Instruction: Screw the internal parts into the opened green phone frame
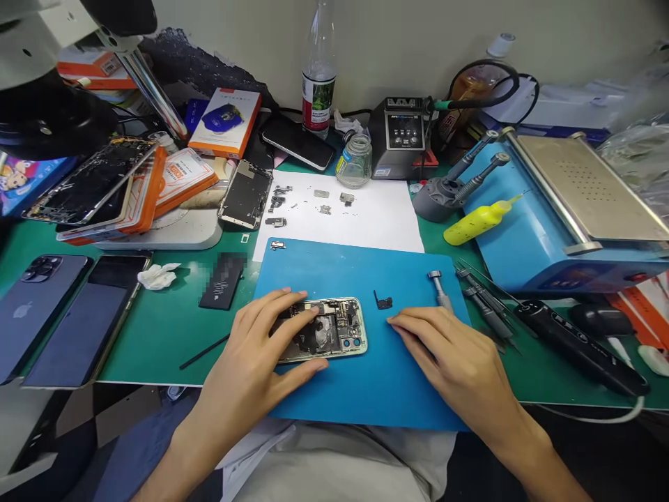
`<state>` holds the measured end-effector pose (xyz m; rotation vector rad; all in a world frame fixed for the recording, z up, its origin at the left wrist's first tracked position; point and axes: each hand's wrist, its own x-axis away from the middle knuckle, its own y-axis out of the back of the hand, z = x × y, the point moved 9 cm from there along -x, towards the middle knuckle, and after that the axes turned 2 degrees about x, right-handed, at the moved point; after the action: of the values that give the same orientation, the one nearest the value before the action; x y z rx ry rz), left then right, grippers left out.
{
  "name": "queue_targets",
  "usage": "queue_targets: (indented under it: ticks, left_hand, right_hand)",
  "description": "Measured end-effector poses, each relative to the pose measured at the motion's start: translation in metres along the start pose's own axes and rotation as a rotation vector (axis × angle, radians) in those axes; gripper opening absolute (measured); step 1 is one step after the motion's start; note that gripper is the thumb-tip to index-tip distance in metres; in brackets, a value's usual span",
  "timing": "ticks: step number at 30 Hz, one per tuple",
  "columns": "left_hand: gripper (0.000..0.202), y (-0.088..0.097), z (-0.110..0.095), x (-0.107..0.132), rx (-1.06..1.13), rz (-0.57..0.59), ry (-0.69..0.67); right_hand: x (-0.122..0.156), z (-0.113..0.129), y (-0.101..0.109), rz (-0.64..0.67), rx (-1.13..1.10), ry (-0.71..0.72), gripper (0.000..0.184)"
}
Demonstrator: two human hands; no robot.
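An opened phone chassis [345,328] lies on a blue work mat [366,272], its inner parts exposed. My left hand [256,355] holds it down, with fingers spread over its left half and the thumb against its near edge. My right hand [449,355] lies flat on the mat to the right of the phone, fingers stretched out and together, with nothing visible in it. A small black part [383,301] sits on the mat just beyond my right fingertips. A short silver-headed screwdriver [439,289] lies right of that part.
A white sheet [366,216] behind the mat carries several small parts. Thin tools [486,307] and a black powered driver [580,348] lie at right, before a blue machine [554,209] and yellow bottle [478,222]. Two phones [42,307] [83,328], a battery [224,281] and a black pry stick [203,352] lie at left.
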<state>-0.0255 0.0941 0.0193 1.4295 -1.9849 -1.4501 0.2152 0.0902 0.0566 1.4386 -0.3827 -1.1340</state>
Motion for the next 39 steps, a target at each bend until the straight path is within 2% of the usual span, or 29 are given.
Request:
queue_targets:
  ticks: [4, 10, 16, 24, 32, 39]
  left_hand:
    - [0.045, 0.002, 0.000, 0.001, 0.015, -0.020, 0.014]
    - [0.041, 0.005, 0.000, 0.001, 0.036, -0.054, 0.011]
    - [0.038, 0.006, 0.000, -0.001, 0.019, -0.067, 0.004]
    - [0.033, 0.012, 0.001, 0.000, 0.031, -0.127, 0.034]
    - [0.027, 0.017, 0.003, 0.000, 0.052, -0.180, 0.067]
    - [0.028, 0.017, 0.004, 0.000, 0.045, -0.185, 0.086]
  right_hand:
    - [0.004, -0.003, -0.002, 0.011, -0.042, -0.056, 0.023]
    - [-0.014, -0.017, 0.002, 0.010, -0.039, -0.113, 0.015]
    - [-0.030, -0.016, -0.006, 0.052, 0.105, 0.050, 0.027]
    - [-0.027, -0.010, -0.007, 0.066, 0.207, 0.254, 0.026]
    - [-0.029, -0.004, -0.012, 0.131, 0.202, 0.366, 0.021]
    - [-0.038, -0.008, -0.012, 0.163, 0.129, 0.338, 0.019]
